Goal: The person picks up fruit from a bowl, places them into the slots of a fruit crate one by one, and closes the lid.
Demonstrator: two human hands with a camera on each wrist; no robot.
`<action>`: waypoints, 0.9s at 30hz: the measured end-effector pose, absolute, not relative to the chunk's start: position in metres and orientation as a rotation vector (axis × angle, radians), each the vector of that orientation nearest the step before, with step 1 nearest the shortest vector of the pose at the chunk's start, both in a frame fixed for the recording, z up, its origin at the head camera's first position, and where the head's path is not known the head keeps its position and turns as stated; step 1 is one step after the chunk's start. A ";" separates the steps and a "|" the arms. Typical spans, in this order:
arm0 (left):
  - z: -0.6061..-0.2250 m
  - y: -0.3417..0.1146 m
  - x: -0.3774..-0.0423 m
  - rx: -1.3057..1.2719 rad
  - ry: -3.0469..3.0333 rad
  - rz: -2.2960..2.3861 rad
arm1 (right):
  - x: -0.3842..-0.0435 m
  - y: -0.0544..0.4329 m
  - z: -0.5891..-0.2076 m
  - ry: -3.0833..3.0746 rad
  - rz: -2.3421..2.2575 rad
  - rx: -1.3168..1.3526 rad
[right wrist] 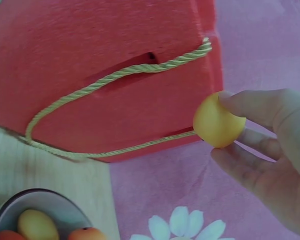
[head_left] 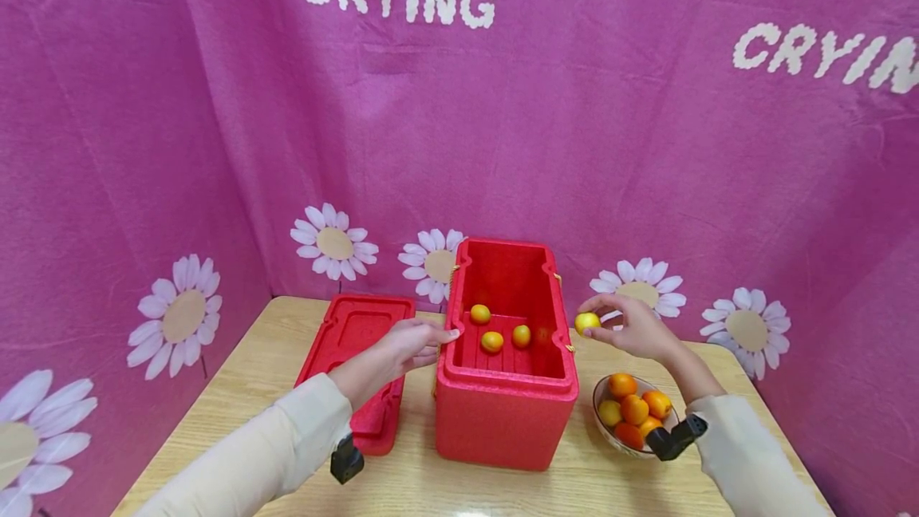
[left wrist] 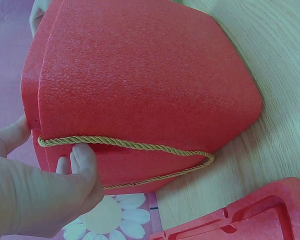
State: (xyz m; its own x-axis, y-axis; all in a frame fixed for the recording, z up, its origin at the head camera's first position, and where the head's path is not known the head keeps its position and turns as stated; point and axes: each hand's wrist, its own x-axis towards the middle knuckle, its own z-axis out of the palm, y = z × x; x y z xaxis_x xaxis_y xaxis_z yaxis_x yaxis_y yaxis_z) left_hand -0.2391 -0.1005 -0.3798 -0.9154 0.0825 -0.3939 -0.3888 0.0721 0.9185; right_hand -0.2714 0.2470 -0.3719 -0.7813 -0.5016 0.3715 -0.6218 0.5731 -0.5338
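A red foam box (head_left: 495, 421) stands with its top off, and three small yellow-orange fruits (head_left: 491, 342) lie on its floor. My left hand (head_left: 411, 344) grips the box's left wall, thumb over the rim and fingers against the outside, by the gold rope (left wrist: 140, 146). Just beyond the right rim, my right hand (head_left: 632, 327) pinches a round yellow fruit (right wrist: 219, 121) between thumb and fingertips. That fruit is held above the table, beside the box's right side. Below the right hand sits a bowl (head_left: 601, 424) of several orange and yellow fruits (head_left: 635, 409).
The red lid (head_left: 359, 333) lies on the wooden table (head_left: 237, 389) left of the box, partly covered by my left arm. A pink curtain (head_left: 502, 126) with white flowers and lettering hangs behind and at both sides. Another gold rope (right wrist: 90, 90) loops along the box's right side.
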 end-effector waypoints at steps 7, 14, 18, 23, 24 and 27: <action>-0.378 -0.101 -0.240 -0.337 2.016 1.883 | -0.276 0.245 -0.357 -2.600 0.973 0.986; -0.379 -0.102 -0.241 -0.331 2.008 1.874 | -0.279 0.243 -0.344 -2.725 0.976 0.905; -0.379 -0.102 -0.242 -0.321 1.999 1.869 | -0.281 0.239 -0.336 -2.796 1.012 0.862; -0.378 -0.103 -0.242 -0.339 2.002 1.859 | -0.284 0.233 -0.329 -2.843 1.038 0.880; -0.378 -0.103 -0.242 -0.343 2.003 1.858 | -0.285 0.232 -0.327 -2.846 1.038 0.892; -0.378 -0.103 -0.242 -0.344 2.002 1.857 | -0.287 0.228 -0.324 -2.847 1.034 0.922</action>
